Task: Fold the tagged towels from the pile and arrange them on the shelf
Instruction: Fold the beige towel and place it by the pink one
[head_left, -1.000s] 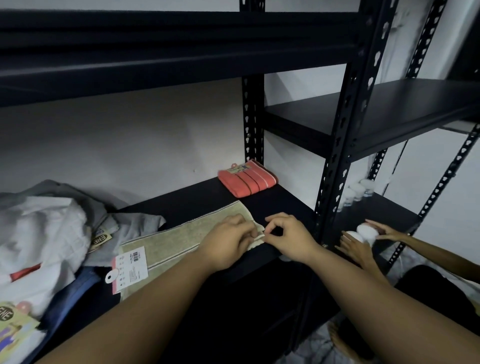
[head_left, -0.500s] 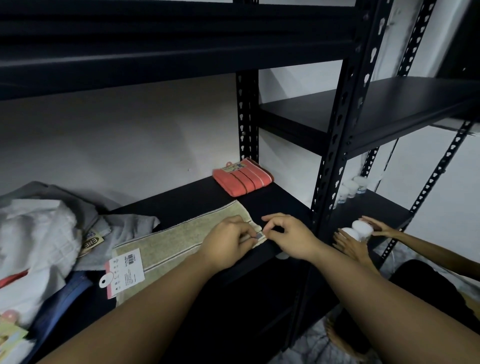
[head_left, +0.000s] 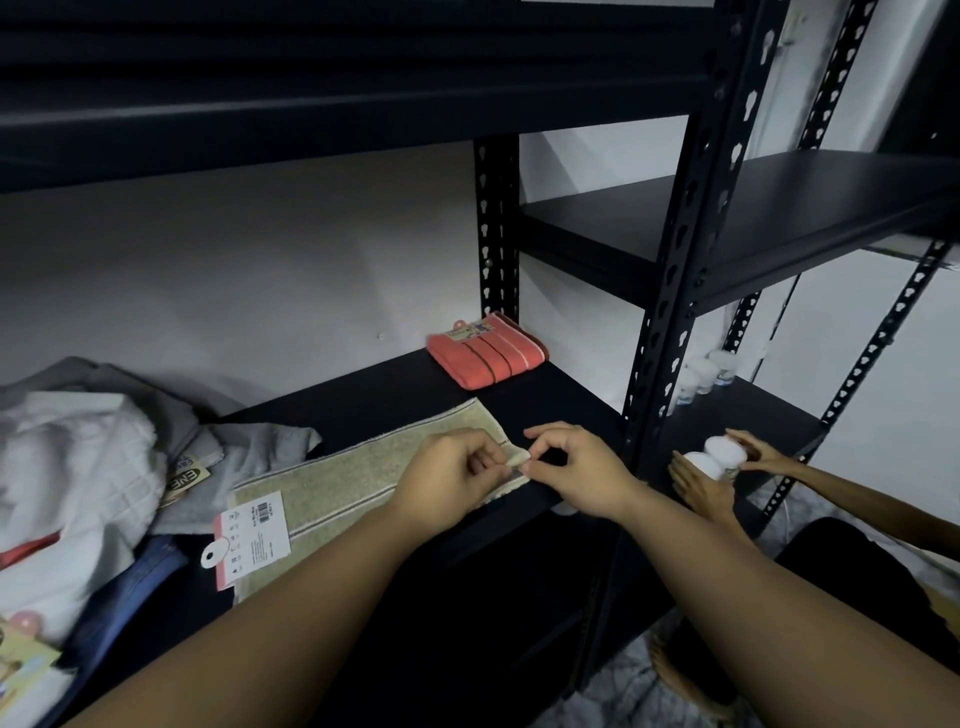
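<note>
Towel work is sitting at the first fold: we are pinching the right end of the olive towel (head_left: 363, 480), which is lying flat along the front of the black shelf (head_left: 374, 395) with its pink-edged tag (head_left: 252, 535) at the left end. Our left hand (head_left: 449, 486) and right hand (head_left: 576, 475) are both closing fingertips on that one corner, nearly touching. Left of it the unfolded pile (head_left: 78, 483) is crowding the shelf. Farther back, the folded coral towel (head_left: 487, 351) is resting by the rear post. We are judging that a thin pinch could slip, letting the corner drop and skewing the fold.
</note>
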